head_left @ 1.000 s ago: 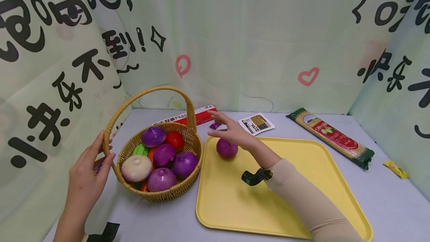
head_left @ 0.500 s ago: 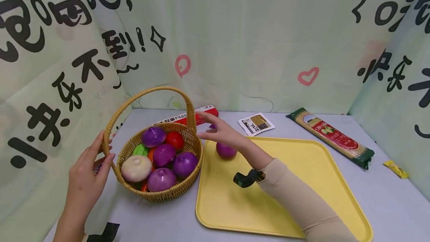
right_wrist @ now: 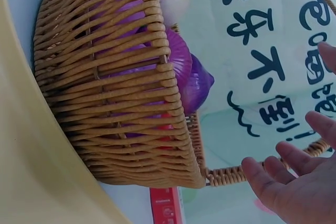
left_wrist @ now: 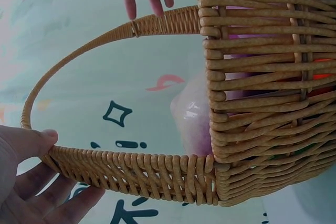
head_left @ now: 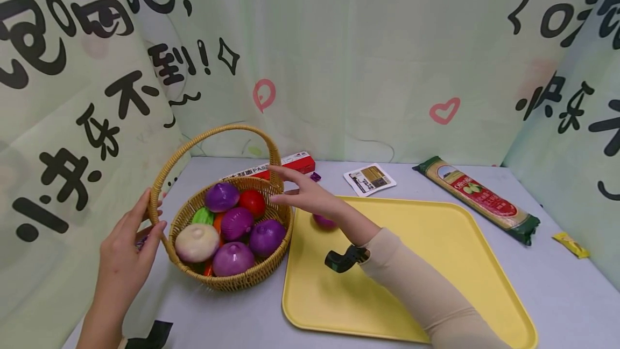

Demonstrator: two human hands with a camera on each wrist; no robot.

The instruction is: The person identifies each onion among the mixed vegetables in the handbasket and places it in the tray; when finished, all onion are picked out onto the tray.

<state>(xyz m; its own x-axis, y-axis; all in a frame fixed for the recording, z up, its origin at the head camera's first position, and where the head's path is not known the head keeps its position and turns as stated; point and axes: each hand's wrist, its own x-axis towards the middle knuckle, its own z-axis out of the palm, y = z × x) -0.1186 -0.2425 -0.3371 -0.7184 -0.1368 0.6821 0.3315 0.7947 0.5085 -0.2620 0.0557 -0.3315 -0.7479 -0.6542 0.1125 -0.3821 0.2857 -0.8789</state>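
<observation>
A wicker basket [head_left: 242, 280] with a tall handle [head_left: 218, 130] holds several purple onions, a white onion [head_left: 196, 242], a red tomato [head_left: 252, 201] and green and orange pieces. My left hand [head_left: 151, 221] pinches the base of the handle at the basket's left rim, thumb on top and fingers beneath [left_wrist: 58, 203]. My right hand [head_left: 293, 190] hovers flat with fingers spread and holds nothing, just over the basket's right rim [right_wrist: 157, 51]. Behind its wrist, a purple onion [head_left: 323, 222] lies on the yellow tray [head_left: 436, 263], partly hidden.
A red pasta box [head_left: 290, 164] lies behind the basket, with a small purple wrapper [head_left: 315, 176] beside it. A printed packet [head_left: 370, 178], a long spaghetti pack [head_left: 479, 198] and a small yellow sachet [head_left: 571, 244] lie on the grey table. Printed curtains enclose three sides.
My right hand has drifted left from above the onion on the tray toward the basket's rim. The onion stays on the tray. My left hand has not moved.
</observation>
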